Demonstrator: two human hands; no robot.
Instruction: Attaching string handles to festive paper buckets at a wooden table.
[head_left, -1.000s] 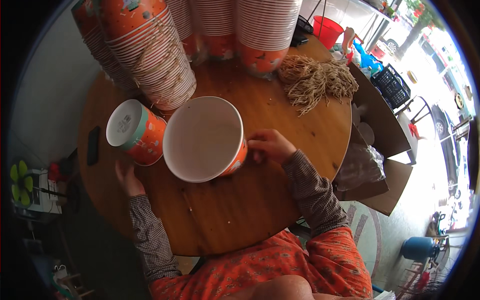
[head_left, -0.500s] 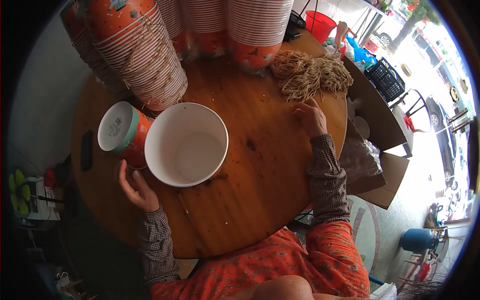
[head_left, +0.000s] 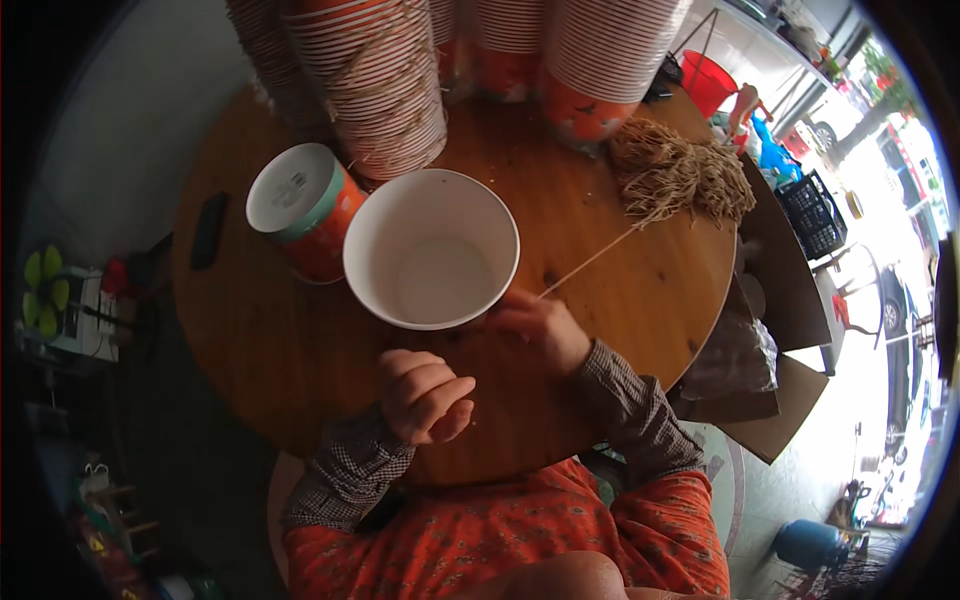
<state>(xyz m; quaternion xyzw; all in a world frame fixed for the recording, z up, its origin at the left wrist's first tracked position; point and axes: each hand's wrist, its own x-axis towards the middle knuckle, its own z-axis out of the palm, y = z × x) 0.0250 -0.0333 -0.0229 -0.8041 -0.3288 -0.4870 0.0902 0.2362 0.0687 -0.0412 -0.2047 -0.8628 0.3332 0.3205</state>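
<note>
My right hand [head_left: 540, 330], somewhat blurred, is closed on a thin strand of straw-coloured cord [head_left: 590, 262], near the right side of a large white paper bucket [head_left: 430, 250]. The strand runs taut-looking back to a loose bundle of the same cord [head_left: 680, 170] at the table's far right. In front of the bucket my left hand [head_left: 425, 397] hovers with curled fingers, nothing visible in them. The bucket's open mouth faces me and its inside is bare. Beside it on the left rests an orange and green paper bucket [head_left: 318, 228], its white base turned toward me.
Tall stacks of orange paper buckets [head_left: 390, 110] stand at the back of the round wooden table [head_left: 270, 350]. A dark, flat, long object [head_left: 208, 230] lies at the left edge. An open cardboard box [head_left: 790, 400] stands right of the table, with a red bucket [head_left: 707, 83] behind.
My right hand has come from the cord bundle toward the white bucket, drawing out a strand. My left hand has left the orange bucket, moved right and curled. The view has shifted.
</note>
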